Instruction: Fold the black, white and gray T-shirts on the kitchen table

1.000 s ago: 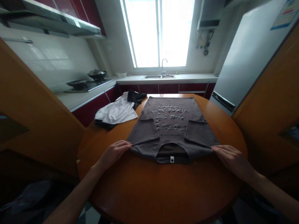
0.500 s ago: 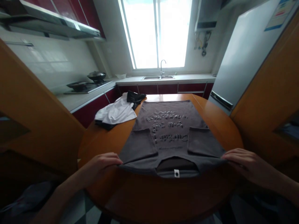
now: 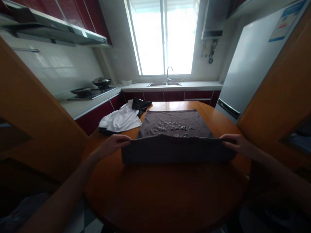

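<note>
A dark grey T-shirt (image 3: 175, 150) with raised lettering lies on the round wooden table (image 3: 165, 197). Its near end is lifted in a straight fold, and the shirt's plain back faces me below that edge. My left hand (image 3: 116, 144) pinches the left corner of the raised edge, while my right hand (image 3: 234, 144) grips the right corner. The collar and sleeves are hidden behind the lifted cloth. Only the upper lines of lettering show beyond the fold.
White and black garments (image 3: 121, 118) lie in a loose pile at the table's far left. Behind the table run a counter with a sink (image 3: 165, 84) and a stove (image 3: 93, 94) with pans. A refrigerator (image 3: 252, 64) stands at the right.
Both hands have lifted the shirt's shoulder edge and carried it away from me, over the front. The collar, sleeves and lower lettering have gone out of sight.
</note>
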Tool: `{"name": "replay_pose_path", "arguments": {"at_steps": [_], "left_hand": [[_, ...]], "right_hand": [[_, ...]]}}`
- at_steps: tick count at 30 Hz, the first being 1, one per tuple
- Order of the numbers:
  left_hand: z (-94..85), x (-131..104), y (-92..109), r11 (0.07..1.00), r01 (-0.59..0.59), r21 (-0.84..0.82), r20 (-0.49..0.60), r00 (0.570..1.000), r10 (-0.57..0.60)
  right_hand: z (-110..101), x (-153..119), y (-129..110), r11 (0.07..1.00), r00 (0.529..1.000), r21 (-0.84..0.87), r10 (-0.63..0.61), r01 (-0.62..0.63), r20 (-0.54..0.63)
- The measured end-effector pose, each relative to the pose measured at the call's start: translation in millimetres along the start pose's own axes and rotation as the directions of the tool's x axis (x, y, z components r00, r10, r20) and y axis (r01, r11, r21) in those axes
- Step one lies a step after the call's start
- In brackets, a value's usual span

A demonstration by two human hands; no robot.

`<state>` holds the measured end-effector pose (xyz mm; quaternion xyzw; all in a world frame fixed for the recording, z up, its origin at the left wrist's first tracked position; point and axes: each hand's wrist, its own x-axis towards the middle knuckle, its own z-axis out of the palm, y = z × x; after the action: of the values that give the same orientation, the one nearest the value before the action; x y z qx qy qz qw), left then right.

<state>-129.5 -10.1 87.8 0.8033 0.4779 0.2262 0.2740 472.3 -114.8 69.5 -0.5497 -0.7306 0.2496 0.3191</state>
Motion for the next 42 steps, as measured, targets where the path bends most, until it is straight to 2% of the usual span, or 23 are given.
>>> {"name": "replay_pose_path", "arguments": {"at_steps": [2,6,9,13,16,19,21,23,29,34,37,42], "left_hand": [[15.6,14,-13,1.0,0.027,-0.005,-0.051,0.998,-0.027],[35.9,24,-32,0.993,0.098,-0.062,-0.018,0.995,-0.099],[31.3,24,-37,0.989,0.132,-0.072,0.047,0.991,-0.129],[14.0,28,-31,0.978,0.182,-0.099,0.154,0.974,-0.166],[0.8,36,-22,0.973,0.196,-0.124,0.084,0.979,-0.186],[-10.7,53,-19,0.978,0.184,-0.102,-0.052,0.98,-0.19],[-12.9,68,-24,0.981,0.174,-0.085,-0.12,0.976,-0.184],[-7.5,84,-32,0.98,0.176,-0.092,-0.144,0.971,-0.188],[24.3,116,-58,0.964,0.216,-0.154,-0.05,0.973,-0.225],[22.5,124,-61,0.969,0.131,-0.212,-0.165,0.972,-0.167],[23.3,131,-60,0.966,0.138,-0.221,-0.225,0.956,-0.188],[30.7,137,-61,0.953,0.193,-0.231,-0.182,0.954,-0.238]], "right_hand": [[8,18,16,0.998,0.998,-0.003,0.058,-0.058,-0.028],[19,33,45,0.971,0.971,-0.005,0.239,-0.239,-0.018],[20,35,56,0.947,0.946,0.037,0.32,-0.319,-0.044],[14,38,59,0.925,0.93,0.12,0.366,-0.361,-0.023],[5,44,57,0.916,0.928,0.177,0.372,-0.36,-0.034],[-6,55,56,0.902,0.902,0.239,0.401,-0.359,-0.161],[-8,66,57,0.897,0.874,0.269,0.416,-0.35,-0.25],[-4,78,61,0.89,0.858,0.286,0.432,-0.355,-0.278],[21,105,80,0.826,0.824,0.299,0.54,-0.478,-0.173],[10,116,88,0.828,0.845,0.326,0.518,-0.456,-0.132],[6,126,92,0.821,0.84,0.356,0.522,-0.446,-0.152],[17,138,105,0.774,0.812,0.406,0.572,-0.486,-0.119]]}}
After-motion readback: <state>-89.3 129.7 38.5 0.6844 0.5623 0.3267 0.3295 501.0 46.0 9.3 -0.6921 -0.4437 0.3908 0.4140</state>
